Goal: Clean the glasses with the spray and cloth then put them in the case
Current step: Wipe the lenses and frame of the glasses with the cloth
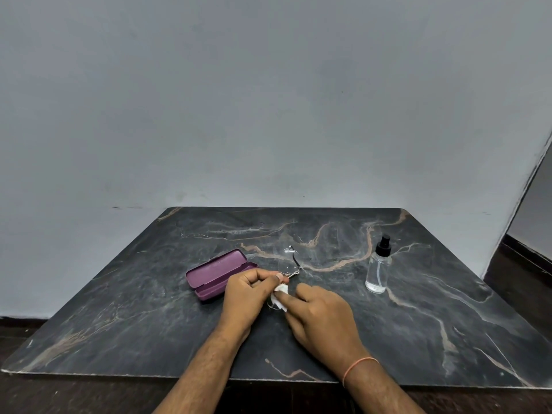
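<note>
A dark marbled desk (pixel 125 318) with pale tan veins stands against a plain grey wall (pixel 268 100). On its left-of-centre part lies a purple glasses case (pixel 219 273), lid swung open and lying flat behind the tray, its right end just beside the left hand.

The left hand (pixel 249 295) is curled, fingers and thumb pinching the near part of the glasses (pixel 294 262). The glasses are thin-framed and nearly clear, so their lenses are hard to make out; one dark temple arm and a small metal hinge show above the fingertips, reaching away toward the middle of the desk.

Between the two hands sits a small white cloth (pixel 280 298), pressed against the part of the glasses held there. The right hand (pixel 321 315) grips this cloth, its fingers bent around it, with a thin orange thread band (pixel 357 367) around the wrist.

Further right, well apart from both hands, a clear spray bottle (pixel 378 271) with a black nozzle stands upright on the desk, a little liquid showing at its bottom. At the far right edge a dark floor strip (pixel 525 270) runs beside the desk.
</note>
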The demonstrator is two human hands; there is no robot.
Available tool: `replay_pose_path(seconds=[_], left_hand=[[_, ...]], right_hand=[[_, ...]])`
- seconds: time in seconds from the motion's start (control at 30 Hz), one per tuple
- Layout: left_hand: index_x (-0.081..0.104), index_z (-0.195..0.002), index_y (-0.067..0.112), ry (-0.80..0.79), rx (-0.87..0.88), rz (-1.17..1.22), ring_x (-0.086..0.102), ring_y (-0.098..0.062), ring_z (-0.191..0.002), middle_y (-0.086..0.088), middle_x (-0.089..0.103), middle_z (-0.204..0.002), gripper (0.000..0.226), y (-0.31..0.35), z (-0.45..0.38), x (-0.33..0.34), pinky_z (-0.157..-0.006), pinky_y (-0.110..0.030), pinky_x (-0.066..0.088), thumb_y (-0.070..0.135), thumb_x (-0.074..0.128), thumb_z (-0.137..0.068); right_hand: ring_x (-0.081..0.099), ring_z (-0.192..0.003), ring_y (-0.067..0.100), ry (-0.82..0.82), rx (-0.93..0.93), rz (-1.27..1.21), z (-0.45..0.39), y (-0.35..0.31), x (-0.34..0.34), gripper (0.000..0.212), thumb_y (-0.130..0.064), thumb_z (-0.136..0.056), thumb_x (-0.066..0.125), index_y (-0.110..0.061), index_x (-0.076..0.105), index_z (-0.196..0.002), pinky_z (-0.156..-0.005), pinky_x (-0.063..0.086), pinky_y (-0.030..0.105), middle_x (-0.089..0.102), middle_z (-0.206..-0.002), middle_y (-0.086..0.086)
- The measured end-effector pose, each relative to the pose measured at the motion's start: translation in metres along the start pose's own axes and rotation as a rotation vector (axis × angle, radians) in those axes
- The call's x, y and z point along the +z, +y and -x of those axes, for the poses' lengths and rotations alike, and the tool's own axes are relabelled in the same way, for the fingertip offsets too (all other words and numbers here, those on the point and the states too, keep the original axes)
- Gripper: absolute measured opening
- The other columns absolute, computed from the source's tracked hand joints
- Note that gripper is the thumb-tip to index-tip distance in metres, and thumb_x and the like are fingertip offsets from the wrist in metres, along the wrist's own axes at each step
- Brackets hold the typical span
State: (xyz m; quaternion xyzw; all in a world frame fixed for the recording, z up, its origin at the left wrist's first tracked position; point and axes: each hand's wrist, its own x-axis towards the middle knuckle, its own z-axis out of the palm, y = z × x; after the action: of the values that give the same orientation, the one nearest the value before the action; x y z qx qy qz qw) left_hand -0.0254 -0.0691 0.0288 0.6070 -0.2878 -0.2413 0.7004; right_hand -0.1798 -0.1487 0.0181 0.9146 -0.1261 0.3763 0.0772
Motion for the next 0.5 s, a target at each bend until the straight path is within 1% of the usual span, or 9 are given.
replay_pose_path(seconds=[0.13, 0.2, 0.27, 0.33, 0.4, 0.5], left_hand=[[0.087, -0.086, 0.003, 0.021, -0.002, 0.029, 0.082, -0.015, -0.085, -0.011, 0.086, -0.091, 0.01, 0.0002, 0.0002, -0.0008, -0.079, -0.023, 0.064, -0.001, 0.08, -0.092], [0.088, -0.086, 0.004, 0.021, 0.001, 0.029, 0.081, -0.014, -0.085, -0.011, 0.087, -0.091, 0.011, -0.0006, -0.0002, -0.0014, -0.08, -0.023, 0.064, -0.001, 0.08, -0.092], [0.087, -0.086, 0.004, 0.014, 0.01, 0.021, 0.082, -0.015, -0.088, -0.011, 0.087, -0.092, 0.012, -0.0022, -0.0013, -0.0013, -0.083, -0.026, 0.062, -0.002, 0.079, -0.092], [0.087, -0.087, 0.004, 0.017, 0.012, 0.019, 0.082, -0.015, -0.089, -0.011, 0.087, -0.092, 0.013, -0.003, -0.0023, -0.001, -0.086, -0.028, 0.062, -0.003, 0.078, -0.092], [0.087, -0.086, 0.004, 0.02, 0.008, 0.027, 0.082, -0.017, -0.089, -0.011, 0.086, -0.092, 0.012, -0.0034, -0.0024, -0.0016, -0.088, -0.031, 0.063, -0.003, 0.079, -0.091], [0.089, -0.085, 0.008, 0.018, 0.019, 0.024, 0.082, -0.021, -0.094, -0.01, 0.087, -0.092, 0.013, -0.0042, -0.0026, -0.0026, -0.092, -0.034, 0.064, 0.0, 0.08, -0.091]], right_hand=[[0.057, -0.064, 0.014, -0.095, -0.061, -0.045, 0.002, -0.0029, -0.001, 0.026, -0.042, -0.089, 0.073, -0.045, 0.073, -0.115, -0.05, 0.043, 0.03, 0.054, -0.079, -0.01], [0.058, -0.064, 0.015, -0.08, 0.001, -0.067, 0.002, -0.0021, -0.0013, 0.027, -0.04, -0.088, 0.072, -0.044, 0.073, -0.115, -0.05, 0.045, 0.031, 0.054, -0.08, -0.01], [0.059, -0.065, 0.016, -0.031, 0.09, -0.083, 0.0023, 0.0008, -0.0025, 0.031, -0.036, -0.087, 0.071, -0.04, 0.073, -0.118, -0.049, 0.048, 0.032, 0.057, -0.082, -0.01], [0.06, -0.066, 0.015, -0.019, 0.135, -0.085, 0.0031, 0.002, -0.004, 0.033, -0.034, -0.086, 0.07, -0.04, 0.073, -0.118, -0.05, 0.05, 0.032, 0.059, -0.084, -0.01], [0.06, -0.066, 0.014, -0.052, 0.118, -0.103, 0.0039, 0.0, -0.0047, 0.029, -0.036, -0.086, 0.07, -0.04, 0.073, -0.115, -0.049, 0.05, 0.031, 0.058, -0.083, -0.01], [0.061, -0.066, 0.013, -0.097, 0.11, -0.132, 0.0038, -0.0041, -0.006, 0.015, -0.039, -0.085, 0.069, -0.038, 0.073, -0.098, -0.049, 0.048, 0.031, 0.057, -0.079, -0.01]])
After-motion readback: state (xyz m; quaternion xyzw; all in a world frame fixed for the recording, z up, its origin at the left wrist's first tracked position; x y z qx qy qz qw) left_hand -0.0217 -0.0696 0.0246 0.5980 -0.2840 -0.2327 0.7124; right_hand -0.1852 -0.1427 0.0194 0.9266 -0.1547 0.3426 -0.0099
